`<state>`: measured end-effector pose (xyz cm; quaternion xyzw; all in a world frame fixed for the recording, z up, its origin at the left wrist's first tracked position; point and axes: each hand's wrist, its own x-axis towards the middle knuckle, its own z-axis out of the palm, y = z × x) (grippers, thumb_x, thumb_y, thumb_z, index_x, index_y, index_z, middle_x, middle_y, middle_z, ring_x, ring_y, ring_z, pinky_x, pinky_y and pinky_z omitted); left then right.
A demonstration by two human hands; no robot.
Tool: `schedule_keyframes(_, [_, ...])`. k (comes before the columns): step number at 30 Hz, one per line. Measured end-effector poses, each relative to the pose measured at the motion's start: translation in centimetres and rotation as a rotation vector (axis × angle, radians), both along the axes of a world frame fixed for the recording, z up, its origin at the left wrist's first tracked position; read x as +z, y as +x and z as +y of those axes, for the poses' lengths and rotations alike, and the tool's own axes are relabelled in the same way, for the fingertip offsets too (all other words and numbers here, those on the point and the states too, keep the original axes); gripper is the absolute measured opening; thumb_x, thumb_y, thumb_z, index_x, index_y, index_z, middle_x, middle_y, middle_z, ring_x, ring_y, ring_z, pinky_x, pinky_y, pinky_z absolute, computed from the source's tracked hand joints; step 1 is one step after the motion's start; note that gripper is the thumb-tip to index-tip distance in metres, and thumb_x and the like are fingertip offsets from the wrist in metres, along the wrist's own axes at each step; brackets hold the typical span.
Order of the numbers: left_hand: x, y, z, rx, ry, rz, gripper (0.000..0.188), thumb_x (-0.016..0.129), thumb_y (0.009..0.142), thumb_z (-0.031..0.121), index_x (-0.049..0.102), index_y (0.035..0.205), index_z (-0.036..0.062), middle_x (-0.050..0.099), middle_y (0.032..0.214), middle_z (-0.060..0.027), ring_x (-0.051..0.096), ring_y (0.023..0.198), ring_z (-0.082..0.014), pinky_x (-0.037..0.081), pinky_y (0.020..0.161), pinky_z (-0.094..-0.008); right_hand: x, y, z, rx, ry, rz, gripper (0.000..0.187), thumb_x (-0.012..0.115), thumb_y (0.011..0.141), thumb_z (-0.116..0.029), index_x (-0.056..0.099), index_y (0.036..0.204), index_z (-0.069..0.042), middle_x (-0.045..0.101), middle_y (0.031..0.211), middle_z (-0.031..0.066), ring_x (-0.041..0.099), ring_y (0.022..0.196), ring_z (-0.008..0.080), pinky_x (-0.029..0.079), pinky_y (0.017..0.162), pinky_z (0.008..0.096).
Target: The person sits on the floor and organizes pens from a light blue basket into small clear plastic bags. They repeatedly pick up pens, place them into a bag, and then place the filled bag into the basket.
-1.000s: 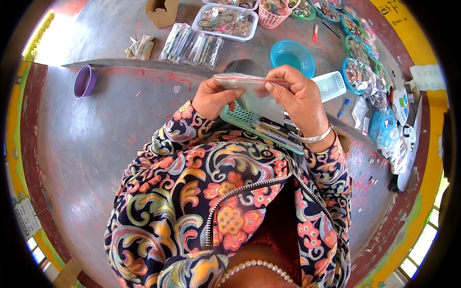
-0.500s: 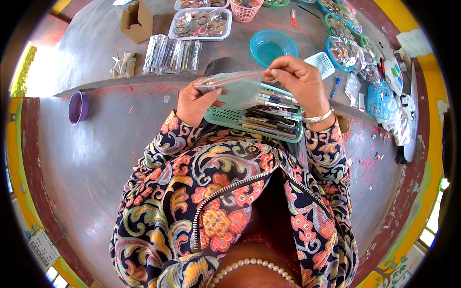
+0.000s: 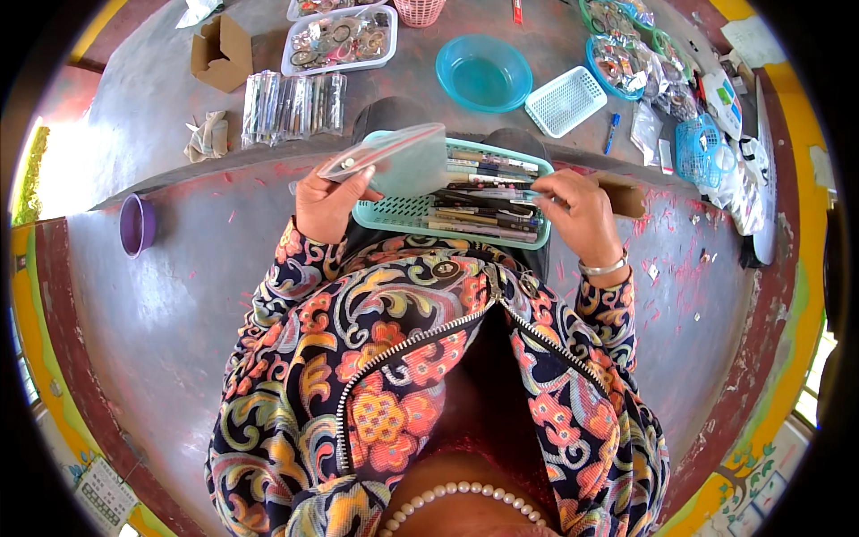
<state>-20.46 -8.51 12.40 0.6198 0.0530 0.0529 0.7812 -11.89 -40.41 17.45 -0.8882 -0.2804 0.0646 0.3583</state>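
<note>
My left hand [image 3: 329, 201] pinches a clear zip bag [image 3: 412, 161] with a red seal line near its edge. The bag looks flat and hangs over the left part of a mint-green basket [image 3: 394, 211]. Several pens [image 3: 483, 213], black, white and gold-brown, lie lengthwise in that basket on my lap. At the basket's right end is my right hand [image 3: 582, 210], its thumb and index finger apart beside the pen ends. Whether the fingertips touch a pen is hard to make out. The bag covers the left ends of some pens.
On the table ahead are bagged pens [image 3: 293, 107], a cardboard box [image 3: 221, 55], a white tray of small rings [image 3: 386, 40], a blue bowl [image 3: 483, 76] and a pale basket [image 3: 565, 100]. Filled baskets [image 3: 617, 67] crowd the right. A purple tub [image 3: 137, 225] stands left.
My right hand has let go of the bag's edge and moved down to the pens at the basket's right end. My left hand still holds the bag. The view has shifted slightly.
</note>
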Motion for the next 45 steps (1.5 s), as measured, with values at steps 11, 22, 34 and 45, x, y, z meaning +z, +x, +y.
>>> schedule_keyframes(11, [0.2, 0.0, -0.4, 0.000, 0.005, 0.014, 0.027, 0.056, 0.092, 0.004, 0.058, 0.117, -0.0034, 0.065, 0.106, -0.0131, 0.063, 0.093, -0.0160, 0.056, 0.070, -0.0272, -0.9, -3.3, -0.3, 0.150, -0.196, -0.163, 0.018, 0.068, 0.071, -0.009, 0.061, 0.087, -0.005, 0.058, 0.085, 0.0108, 0.056, 0.085, 0.0327, 0.046, 0.072, 0.0405])
schedule_keyframes(22, [0.3, 0.1, -0.1, 0.024, 0.007, 0.050, 0.028, 0.055, 0.092, 0.004, 0.057, 0.118, -0.0041, 0.066, 0.105, -0.0133, 0.064, 0.083, -0.0143, 0.055, 0.067, -0.0259, -4.1, -2.3, -2.9, -0.168, 0.406, 0.539, 0.009, 0.063, 0.086, -0.006, 0.061, 0.091, 0.000, 0.065, 0.081, 0.0041, 0.061, 0.073, 0.0108, 0.046, 0.063, 0.0248])
schedule_keyframes(34, [0.4, 0.1, -0.4, 0.036, -0.009, 0.036, 0.027, 0.055, 0.091, 0.002, 0.059, 0.117, -0.0033, 0.066, 0.103, -0.0122, 0.063, 0.086, -0.0138, 0.055, 0.066, -0.0250, -6.7, -2.0, -2.7, -0.223, 1.405, 1.128, 0.017, 0.061, 0.090, -0.017, 0.058, 0.097, -0.002, 0.062, 0.078, 0.0117, 0.055, 0.057, 0.0151, 0.041, 0.052, 0.0267])
schedule_keyframes(45, [-0.5, 0.1, -0.1, -0.008, 0.006, 0.021, 0.028, 0.053, 0.092, 0.003, 0.058, 0.119, -0.0027, 0.064, 0.110, -0.0147, 0.062, 0.099, -0.0190, 0.055, 0.068, -0.0267, -6.6, -1.7, -2.5, -0.171, 1.464, 1.078, 0.018, 0.061, 0.091, -0.020, 0.059, 0.100, -0.004, 0.061, 0.078, 0.0082, 0.053, 0.060, 0.0138, 0.040, 0.056, 0.0271])
